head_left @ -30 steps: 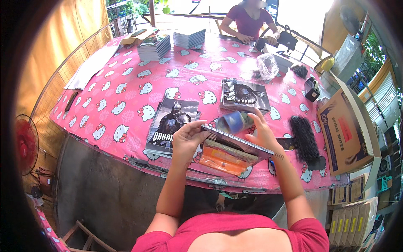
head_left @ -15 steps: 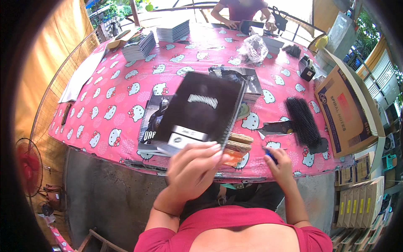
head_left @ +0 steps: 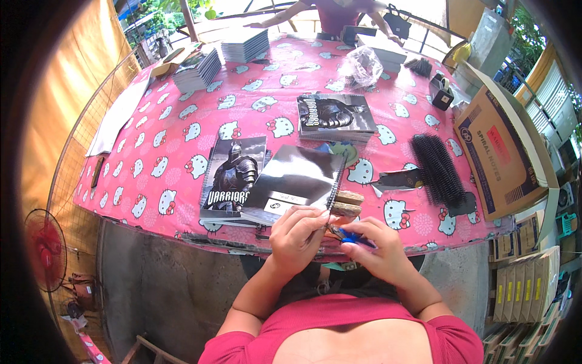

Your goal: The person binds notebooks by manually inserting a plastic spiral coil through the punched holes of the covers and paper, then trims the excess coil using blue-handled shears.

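Observation:
A black-backed spiral notebook (head_left: 297, 176) lies tilted near the table's front edge, partly over a pile of knight-cover notebooks (head_left: 233, 170). My left hand (head_left: 298, 238) grips its lower corner, at the near end of the black spiral binding. In my right hand (head_left: 383, 250) is a small blue-handled hand tool, seemingly pliers (head_left: 356, 236), its metal jaws at that same end of the spiral. My fingers partly hide the jaws and the wire tip. Just beyond the tool sits a wooden block (head_left: 347, 205).
Farther back is another stack of knight-cover notebooks (head_left: 336, 115). To the right lie a bundle of black spiral coils (head_left: 436, 170) and a cardboard box (head_left: 503, 161). A clear plastic bag (head_left: 364, 68) and notebook stacks (head_left: 245, 45) are farther off. Across the table stands a person (head_left: 342, 17).
The notebook has come down from a raised tilt onto the pile. My right hand has moved left, bringing the tool to the spiral's end. The person opposite has spread their arms.

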Action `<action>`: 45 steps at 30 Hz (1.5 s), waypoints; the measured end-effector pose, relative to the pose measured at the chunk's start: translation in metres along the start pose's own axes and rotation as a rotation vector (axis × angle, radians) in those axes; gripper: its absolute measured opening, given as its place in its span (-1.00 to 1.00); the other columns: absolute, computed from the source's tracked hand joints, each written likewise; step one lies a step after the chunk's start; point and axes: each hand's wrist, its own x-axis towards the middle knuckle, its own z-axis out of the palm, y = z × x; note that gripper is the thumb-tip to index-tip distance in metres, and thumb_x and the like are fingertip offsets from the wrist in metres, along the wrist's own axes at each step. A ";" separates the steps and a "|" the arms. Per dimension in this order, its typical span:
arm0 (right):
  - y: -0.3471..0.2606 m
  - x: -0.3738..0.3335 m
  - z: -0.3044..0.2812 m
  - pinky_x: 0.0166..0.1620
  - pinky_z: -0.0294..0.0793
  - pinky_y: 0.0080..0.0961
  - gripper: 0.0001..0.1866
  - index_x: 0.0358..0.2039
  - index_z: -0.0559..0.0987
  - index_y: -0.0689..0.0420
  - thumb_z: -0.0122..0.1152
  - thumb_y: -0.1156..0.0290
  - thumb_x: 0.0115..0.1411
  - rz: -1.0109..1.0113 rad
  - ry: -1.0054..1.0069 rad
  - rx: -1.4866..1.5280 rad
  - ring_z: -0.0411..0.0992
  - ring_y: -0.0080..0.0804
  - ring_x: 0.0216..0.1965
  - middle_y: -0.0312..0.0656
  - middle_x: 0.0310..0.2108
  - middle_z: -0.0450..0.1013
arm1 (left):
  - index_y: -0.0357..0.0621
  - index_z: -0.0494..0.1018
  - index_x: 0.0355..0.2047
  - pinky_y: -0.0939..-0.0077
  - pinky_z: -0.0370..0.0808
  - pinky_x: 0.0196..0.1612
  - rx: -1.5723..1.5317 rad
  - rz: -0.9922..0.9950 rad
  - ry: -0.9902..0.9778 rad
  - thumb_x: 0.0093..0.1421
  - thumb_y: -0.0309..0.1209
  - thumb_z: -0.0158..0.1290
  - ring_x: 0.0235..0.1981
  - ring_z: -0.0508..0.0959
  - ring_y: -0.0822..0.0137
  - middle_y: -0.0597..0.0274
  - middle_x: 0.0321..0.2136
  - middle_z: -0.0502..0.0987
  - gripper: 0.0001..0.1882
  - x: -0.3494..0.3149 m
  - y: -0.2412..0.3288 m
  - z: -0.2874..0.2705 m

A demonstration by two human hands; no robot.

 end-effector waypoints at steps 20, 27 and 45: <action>0.166 -0.011 -0.053 -0.01 0.37 -0.28 -0.62 -0.24 0.60 0.18 0.38 0.20 -0.02 0.112 0.361 -0.672 0.42 -0.08 -0.07 0.01 -0.20 0.47 | -0.35 0.47 -0.20 0.60 0.50 -0.38 0.494 0.539 0.681 0.23 -0.62 0.03 -0.37 0.52 0.38 0.01 -0.28 0.53 -0.86 0.126 -0.079 -0.159; 0.207 0.184 -0.083 -0.17 0.46 -0.36 -0.62 -0.27 0.63 0.27 0.30 0.17 0.10 0.311 0.538 -0.043 0.53 -0.24 -0.23 -0.02 -0.21 0.55 | 0.00 0.23 0.23 -0.33 -0.21 0.26 1.177 0.076 -0.403 0.33 -0.04 -0.17 0.24 0.18 0.11 0.01 0.19 0.26 -0.46 0.115 -0.160 -0.104; 0.075 0.093 -0.039 -0.35 0.39 -0.58 -0.71 -0.14 0.31 0.21 0.14 0.57 0.14 0.005 0.584 0.237 0.35 -0.58 -0.43 -0.26 -0.40 0.36 | -0.24 -0.15 0.34 0.31 0.10 0.27 -0.358 -0.520 0.098 0.14 -0.40 0.21 0.30 0.14 0.13 -0.08 0.29 0.05 -0.08 0.057 -0.065 -0.032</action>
